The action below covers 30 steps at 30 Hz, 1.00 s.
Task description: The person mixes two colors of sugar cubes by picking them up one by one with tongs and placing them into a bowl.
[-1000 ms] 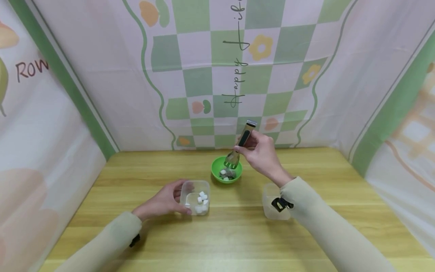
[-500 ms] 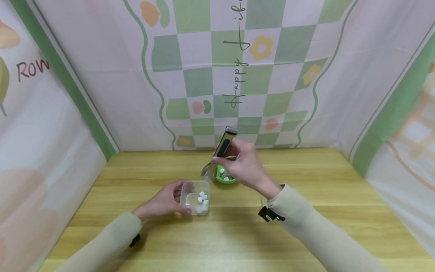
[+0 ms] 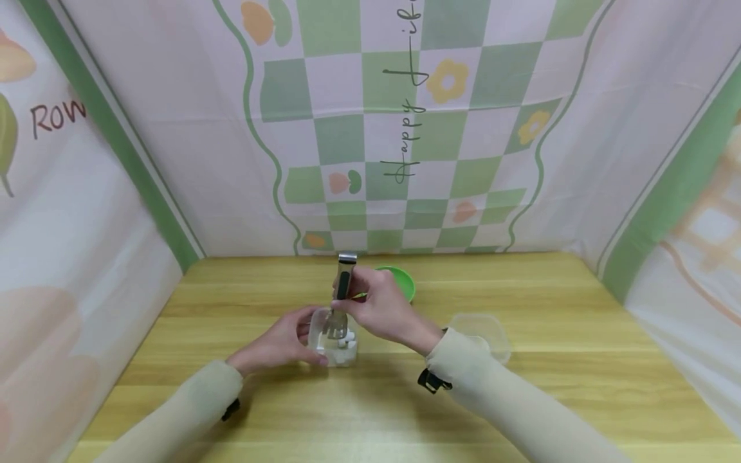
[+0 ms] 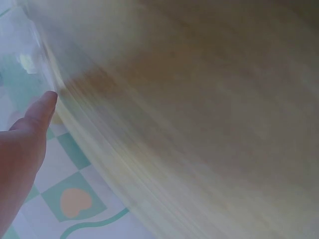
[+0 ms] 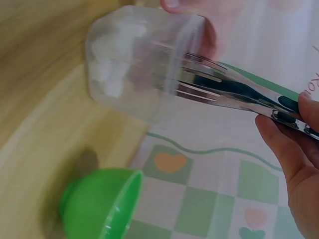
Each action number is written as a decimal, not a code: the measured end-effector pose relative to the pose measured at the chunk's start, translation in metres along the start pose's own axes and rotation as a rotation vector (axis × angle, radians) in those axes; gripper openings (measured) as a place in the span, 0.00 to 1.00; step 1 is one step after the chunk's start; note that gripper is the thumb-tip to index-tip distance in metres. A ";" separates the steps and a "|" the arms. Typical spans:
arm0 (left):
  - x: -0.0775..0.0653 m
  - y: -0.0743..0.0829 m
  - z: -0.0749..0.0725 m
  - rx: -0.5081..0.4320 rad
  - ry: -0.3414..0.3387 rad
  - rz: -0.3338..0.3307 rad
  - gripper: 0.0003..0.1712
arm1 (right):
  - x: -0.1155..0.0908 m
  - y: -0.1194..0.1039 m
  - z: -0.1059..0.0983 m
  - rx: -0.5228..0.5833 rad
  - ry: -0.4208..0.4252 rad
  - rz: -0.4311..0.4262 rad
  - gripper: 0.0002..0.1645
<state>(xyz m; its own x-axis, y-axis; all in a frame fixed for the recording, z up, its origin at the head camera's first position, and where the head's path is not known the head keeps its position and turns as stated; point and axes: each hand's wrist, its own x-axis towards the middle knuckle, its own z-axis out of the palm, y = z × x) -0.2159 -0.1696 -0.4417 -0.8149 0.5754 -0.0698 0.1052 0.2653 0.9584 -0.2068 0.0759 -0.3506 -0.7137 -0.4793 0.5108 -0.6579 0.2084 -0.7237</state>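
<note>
- Just below centre of the head view, the clear box (image 3: 314, 337) holds white cubes (image 3: 347, 341); the left hand (image 3: 276, 337) grips its left side.
- The right hand (image 3: 384, 310) pinches the tongs (image 3: 344, 286) partway down the handles, prongs inside the box.
- The tongs look stiff and perhaps smooth; mid-handle seems the best hold. The cubes seem light; the thin box may slide unless steadied by its sides.
- Right of the box, the green bowl (image 3: 404, 283) is partly hidden by the right hand.
- At centre right, the sleeve (image 3: 463, 360) overlaps another clear container (image 3: 491, 329).
</note>
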 end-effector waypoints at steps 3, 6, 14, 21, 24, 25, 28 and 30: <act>0.000 0.000 0.000 -0.004 0.000 -0.006 0.54 | -0.002 0.005 0.005 -0.006 -0.025 0.027 0.11; 0.001 -0.001 0.000 -0.012 0.000 -0.008 0.54 | -0.003 0.010 0.008 -0.007 -0.043 0.056 0.11; 0.001 -0.001 0.000 -0.012 -0.002 -0.004 0.54 | -0.002 0.016 0.012 -0.008 -0.057 0.074 0.12; 0.001 0.000 0.000 0.012 0.001 0.005 0.52 | 0.000 0.017 0.014 -0.050 -0.046 0.046 0.12; 0.000 0.001 0.000 0.002 -0.001 0.005 0.52 | 0.000 0.018 0.016 -0.066 -0.046 0.045 0.13; 0.000 0.001 0.000 0.000 -0.003 0.004 0.52 | 0.000 0.017 0.017 -0.066 -0.047 0.047 0.12; 0.000 0.000 0.000 -0.003 -0.007 0.002 0.52 | 0.000 0.016 0.020 -0.049 -0.050 0.057 0.12; 0.000 0.000 0.000 0.001 -0.007 -0.001 0.53 | 0.000 0.015 0.021 -0.032 -0.052 0.059 0.12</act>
<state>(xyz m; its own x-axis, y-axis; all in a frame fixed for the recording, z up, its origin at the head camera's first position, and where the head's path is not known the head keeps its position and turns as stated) -0.2164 -0.1695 -0.4418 -0.8111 0.5803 -0.0730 0.1046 0.2666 0.9581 -0.2114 0.0610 -0.3712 -0.7387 -0.5087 0.4421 -0.6227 0.2642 -0.7365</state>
